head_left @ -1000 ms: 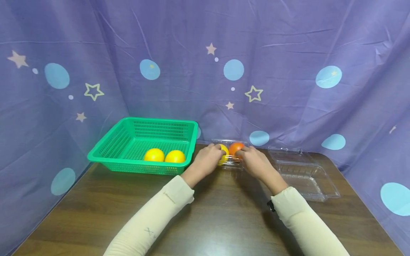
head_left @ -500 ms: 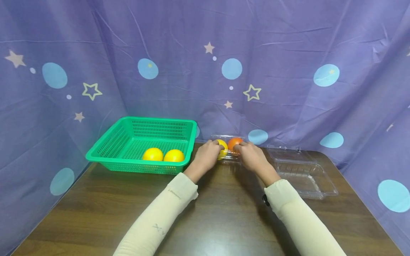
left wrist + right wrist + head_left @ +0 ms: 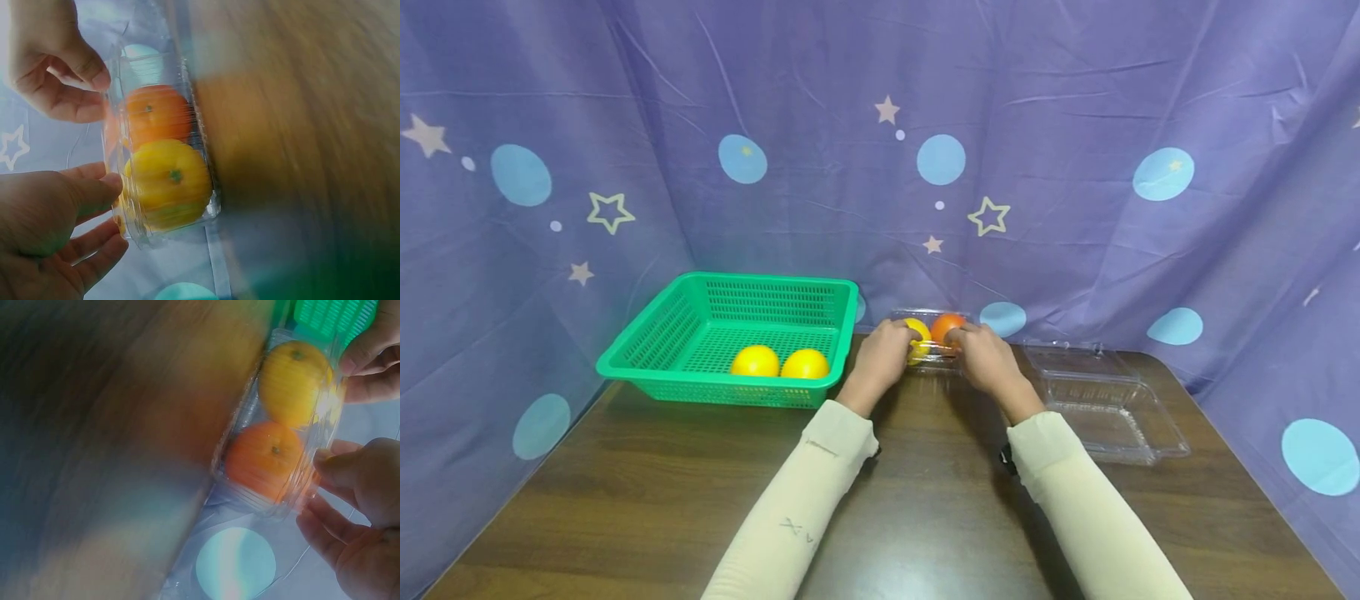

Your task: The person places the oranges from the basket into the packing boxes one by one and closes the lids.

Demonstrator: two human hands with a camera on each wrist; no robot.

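A clear plastic clamshell box sits at the table's back edge, near the curtain. Inside it lie a yellow citrus fruit on the left and an orange tangerine-like fruit on the right, side by side. My left hand pinches the box's rim beside the yellow fruit, thumb on one side and fingers on the other. At the other end, by the orange fruit, my right hand pinches the same rim. Both wrist views show the fruits through the ribbed plastic, each with its green stem spot facing the camera.
Left of the hands stands a green perforated basket with two yellow fruits near its front wall. To the right, another clear clamshell box lies with its lid raised back. A purple curtain hangs directly behind the wooden table.
Both hands and the box with its two fruits have shifted slightly back toward the curtain. The hands keep their hold on the rim. Basket and other box stay in place.
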